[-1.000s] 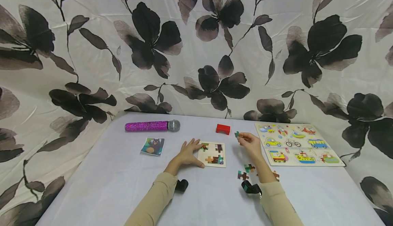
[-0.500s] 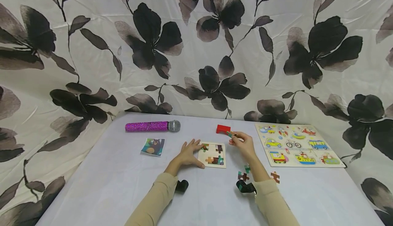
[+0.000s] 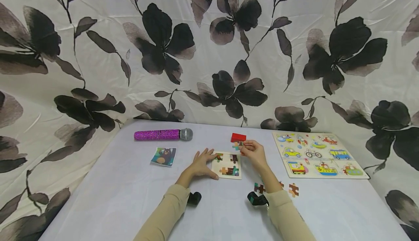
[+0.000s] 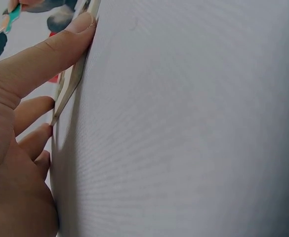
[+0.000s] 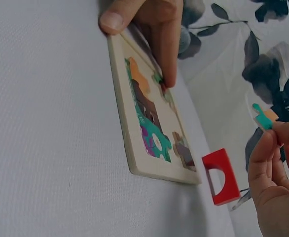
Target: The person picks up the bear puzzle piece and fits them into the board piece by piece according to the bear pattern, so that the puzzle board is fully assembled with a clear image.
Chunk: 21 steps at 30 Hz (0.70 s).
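Note:
A small wooden puzzle board (image 3: 226, 174) lies in the middle of the table, partly filled with several jigsaw pieces. My left hand (image 3: 201, 164) is spread at its left side, index fingertip over the upper left piece and thumb (image 4: 45, 57) along the board's edge. Between thumb and fingertips, my right hand (image 3: 255, 154) pinches a green and orange puzzle piece (image 5: 266, 117). That hand is raised just beyond the board's upper right corner, in front of a red arch block (image 3: 238, 137).
Loose puzzle pieces (image 3: 293, 189) lie near the right forearm. A board of vehicle pictures (image 3: 319, 156) is at the right. On the left are a glittery purple microphone (image 3: 160, 134) and a bear picture card (image 3: 163, 157). A floral cloth (image 3: 209, 51) hangs behind the table.
My right hand has moved left with the puzzle piece, from beside the vehicle board to near the puzzle board's upper right corner. My left hand stays in place.

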Tool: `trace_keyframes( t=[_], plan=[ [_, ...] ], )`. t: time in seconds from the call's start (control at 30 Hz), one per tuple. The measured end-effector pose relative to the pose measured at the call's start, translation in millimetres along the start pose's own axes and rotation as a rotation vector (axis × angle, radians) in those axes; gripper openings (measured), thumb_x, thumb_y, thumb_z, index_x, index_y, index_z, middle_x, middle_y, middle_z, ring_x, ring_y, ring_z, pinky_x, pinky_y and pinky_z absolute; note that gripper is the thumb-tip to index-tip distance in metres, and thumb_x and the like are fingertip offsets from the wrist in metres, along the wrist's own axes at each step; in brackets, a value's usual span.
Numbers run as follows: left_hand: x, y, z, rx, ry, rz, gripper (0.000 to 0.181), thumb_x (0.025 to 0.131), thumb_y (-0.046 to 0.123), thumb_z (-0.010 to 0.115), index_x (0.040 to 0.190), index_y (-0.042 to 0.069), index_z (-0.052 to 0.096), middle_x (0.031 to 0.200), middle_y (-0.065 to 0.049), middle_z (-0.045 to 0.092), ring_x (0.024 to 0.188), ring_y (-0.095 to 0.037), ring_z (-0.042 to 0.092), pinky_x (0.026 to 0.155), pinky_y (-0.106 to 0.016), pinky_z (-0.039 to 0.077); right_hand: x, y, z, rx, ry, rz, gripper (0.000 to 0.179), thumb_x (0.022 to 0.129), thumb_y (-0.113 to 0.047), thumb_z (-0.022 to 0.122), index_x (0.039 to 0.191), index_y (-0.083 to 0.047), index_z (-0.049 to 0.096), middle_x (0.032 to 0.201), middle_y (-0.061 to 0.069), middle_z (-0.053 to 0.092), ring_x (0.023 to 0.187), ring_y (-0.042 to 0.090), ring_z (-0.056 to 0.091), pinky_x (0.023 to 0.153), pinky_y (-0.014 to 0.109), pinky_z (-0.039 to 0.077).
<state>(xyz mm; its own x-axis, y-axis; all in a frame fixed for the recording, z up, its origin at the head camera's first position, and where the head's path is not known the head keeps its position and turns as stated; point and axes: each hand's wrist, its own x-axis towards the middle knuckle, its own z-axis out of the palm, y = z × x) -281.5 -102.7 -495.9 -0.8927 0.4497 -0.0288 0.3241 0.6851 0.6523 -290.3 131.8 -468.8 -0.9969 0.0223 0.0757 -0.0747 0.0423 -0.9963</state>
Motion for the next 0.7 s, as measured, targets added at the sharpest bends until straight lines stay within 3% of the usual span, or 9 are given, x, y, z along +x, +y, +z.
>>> trace_keyframes(
  t=[0.27,0.5,0.7],
  plan=[
    [1.8,-1.5,1.9,-0.001,0.012,-0.002,0.091,0.061,0.031,0.087,0.137,0.004,0.047,0.151,-0.016,0.029,0.142,-0.035,0.013,0.114,-0.056,-0.001,-1.0,-0.6,3.0,0.04,0.012,-0.03,0.024,0.084,0.005,0.063,0.103,0.014,0.053,0.076,0.004,0.066,0.064,0.006,0.062,0.062,0.02,0.056],
    [1.3,-0.4,0.6,0.008,-0.002,-0.012,0.091,0.062,0.032,0.086,0.138,0.005,0.046,0.152,-0.016,0.028,0.143,-0.035,0.012,0.114,-0.055,-0.002,-3.0,-1.0,3.6,0.084,0.002,-0.044,0.022,0.087,0.004,0.061,0.106,0.012,0.054,0.076,0.01,0.067,0.063,0.008,0.064,0.063,0.025,0.057],
    [1.8,0.0,0.5,0.006,-0.003,-0.016,0.091,0.062,0.033,0.086,0.139,0.005,0.046,0.152,-0.015,0.028,0.143,-0.034,0.012,0.114,-0.054,-0.002,-3.9,0.0,5.0,0.076,-0.027,-0.065,0.023,0.09,0.005,0.055,0.112,0.013,0.057,0.074,0.003,0.061,0.063,0.008,0.061,0.062,0.025,0.057]
  ],
)
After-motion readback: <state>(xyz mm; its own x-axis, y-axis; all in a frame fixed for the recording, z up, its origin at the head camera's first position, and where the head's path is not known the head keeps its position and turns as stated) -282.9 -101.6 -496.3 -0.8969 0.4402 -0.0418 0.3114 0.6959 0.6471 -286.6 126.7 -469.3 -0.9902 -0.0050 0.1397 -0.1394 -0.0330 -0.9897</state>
